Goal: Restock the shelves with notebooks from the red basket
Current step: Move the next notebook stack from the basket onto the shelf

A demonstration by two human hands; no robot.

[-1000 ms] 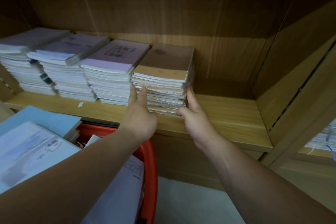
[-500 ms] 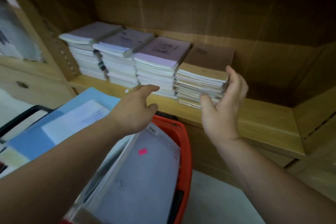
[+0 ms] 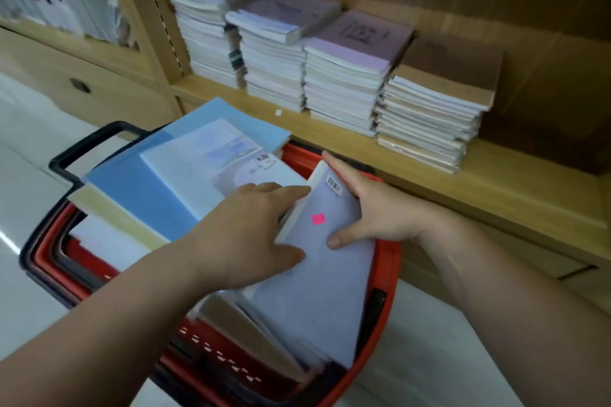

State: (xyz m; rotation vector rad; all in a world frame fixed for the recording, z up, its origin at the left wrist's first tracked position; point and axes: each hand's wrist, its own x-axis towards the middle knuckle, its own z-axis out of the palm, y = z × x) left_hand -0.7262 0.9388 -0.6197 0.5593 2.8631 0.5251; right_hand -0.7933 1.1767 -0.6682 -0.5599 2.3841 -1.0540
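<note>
Fingers [image 3: 340, 172] of my right hand [image 3: 380, 211] were spread along the far edge of a pale grey notebook bundle [image 3: 317, 274], with the thumb pressed onto its cover near a small pink sticker [image 3: 318, 218]; I judged that hand closed on the bundle, pinching it from the side nearest the shelf. My left hand [image 3: 251, 235] lay flat and open on the bundle's other long edge, fingers extended, touching but not wrapped around anything. I held it that way, I think, to steady the stack and separate it from its neighbours before lifting.

That bundle stood tilted on edge inside the red basket [image 3: 386, 281], leaning against the right wall. It looked thick, wrapped in something smooth, with a barcode label [image 3: 334, 183] near its upper corner. Beside it, to the left, blue-covered notebooks [image 3: 142, 188] lay piled flat and overhung the basket's rim, near the black handle [image 3: 89, 145].

On the wooden shelf [image 3: 496, 182] just past the basket, four stacks of notebooks [image 3: 347, 76] sat side by side, touching; the rightmost had a brown cover [image 3: 453, 59]. Bare shelf remained to the right of them, which I took as the likely spot for this bundle.
</note>
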